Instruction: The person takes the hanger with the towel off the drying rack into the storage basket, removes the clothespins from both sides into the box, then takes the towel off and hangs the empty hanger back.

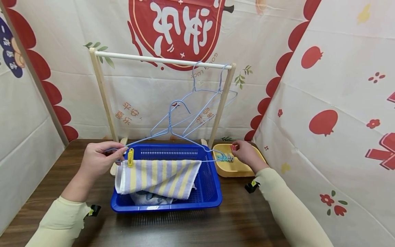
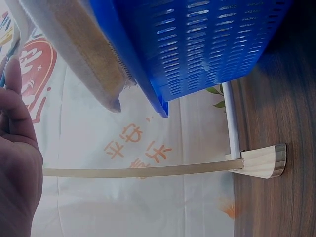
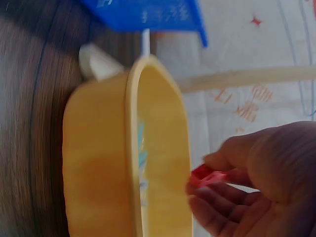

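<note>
My left hand [image 1: 100,159] grips the left end of a light blue wire hanger [image 1: 170,120] and holds it over the blue basket. Folded over the hanger's lower bar hangs a striped towel [image 1: 163,176], yellow, lilac and white. A yellow clothespin [image 1: 130,158] clips the towel's left end to the bar; the right end of the bar is bare. Over the yellow tray [image 1: 236,174], my right hand [image 1: 247,154] pinches a red clothespin [image 3: 208,177] between thumb and fingers. Several blue and green clothespins [image 1: 226,157] lie in that tray.
The blue basket [image 1: 218,192] holds another cloth [image 1: 149,198] with a dark pattern. Behind it stands a wooden rack with a white rail [image 1: 148,59]; two more blue hangers [image 1: 194,77] hang at its right end. A printed curtain [image 1: 339,85] encloses the table.
</note>
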`<state>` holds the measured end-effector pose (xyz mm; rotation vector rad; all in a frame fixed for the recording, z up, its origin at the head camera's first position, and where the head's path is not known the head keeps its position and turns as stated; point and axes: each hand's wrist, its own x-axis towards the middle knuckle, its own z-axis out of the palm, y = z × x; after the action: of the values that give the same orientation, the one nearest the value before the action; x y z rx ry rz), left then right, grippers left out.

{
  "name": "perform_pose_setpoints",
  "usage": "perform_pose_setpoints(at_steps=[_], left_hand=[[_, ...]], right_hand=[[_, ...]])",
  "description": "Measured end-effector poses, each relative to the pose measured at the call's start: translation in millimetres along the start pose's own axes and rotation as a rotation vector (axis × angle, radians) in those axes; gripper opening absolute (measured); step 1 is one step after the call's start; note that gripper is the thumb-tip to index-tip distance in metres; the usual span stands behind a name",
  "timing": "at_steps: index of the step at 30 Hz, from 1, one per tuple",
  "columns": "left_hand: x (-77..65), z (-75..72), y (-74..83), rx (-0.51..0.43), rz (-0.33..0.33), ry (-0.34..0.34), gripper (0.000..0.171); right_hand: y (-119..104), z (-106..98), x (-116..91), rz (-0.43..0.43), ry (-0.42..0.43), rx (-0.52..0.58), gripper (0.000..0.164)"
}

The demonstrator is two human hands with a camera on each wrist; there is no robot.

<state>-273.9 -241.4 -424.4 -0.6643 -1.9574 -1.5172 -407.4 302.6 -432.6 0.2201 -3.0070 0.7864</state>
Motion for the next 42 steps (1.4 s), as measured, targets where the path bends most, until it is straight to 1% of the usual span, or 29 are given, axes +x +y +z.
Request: perform_pose_setpoints(at_steps=[2, 4, 7, 10, 12, 15, 20, 24, 26, 30, 34, 37, 42], left_hand=[[-0.2, 0.0, -0.2, 0.001, 0.001, -0.001, 0.019], [-0.6, 0.0, -1.0, -0.002, 0.004, -0.002, 0.019], [-0.7, 0.0, -1.4, -0.009, 0.004, -0.002, 0.02], [-0.7, 0.0, -1.7, -0.015, 0.004, -0.002, 0.02], [-0.4, -0.2, -1.2, -0.009, 0.003, -0.003, 0.02], [-0.7, -1.1, -1.6, 0.001, 0.001, -0.006, 0.019], [-1.1, -3.4, -2.3, 0.023, 0.007, -0.015, 0.019], [-0.7, -4.0, -2.2, 0.024, 0.009, -0.02, 0.018], [-0.1, -4.0, -2.1, 0.026, 0.012, -0.021, 0.018], [0.7, -4.1, -2.3, 0.032, 0.015, -0.02, 0.017], [0.8, -5.1, -1.3, 0.039, 0.004, -0.014, 0.017], [0.6, -5.4, 0.4, 0.043, -0.004, -0.011, 0.018], [1.2, -5.3, 0.1, 0.02, 0.02, -0.009, 0.018]], right_hand=[[5, 0, 3, 0.003, -0.052, -0.039, 0.037], [11, 0, 7, 0.003, -0.077, -0.062, 0.036], [17, -1, 12, 0.022, -0.088, -0.095, 0.029], [24, -2, 17, 0.063, -0.116, -0.133, 0.017], [27, -3, 19, 0.087, -0.147, -0.148, 0.021], [29, -2, 21, 0.118, -0.188, -0.159, 0.038], [32, 1, 24, 0.164, -0.211, -0.178, 0.044], [36, 6, 28, 0.241, -0.25, -0.148, 0.044], [40, 9, 31, 0.272, -0.253, -0.125, 0.04], [46, 15, 34, 0.274, -0.242, -0.09, 0.029], [46, 19, 34, 0.277, -0.241, -0.054, 0.019], [45, 21, 34, 0.281, -0.236, -0.059, 0.017], [44, 25, 36, 0.303, -0.23, -0.035, 0.017]])
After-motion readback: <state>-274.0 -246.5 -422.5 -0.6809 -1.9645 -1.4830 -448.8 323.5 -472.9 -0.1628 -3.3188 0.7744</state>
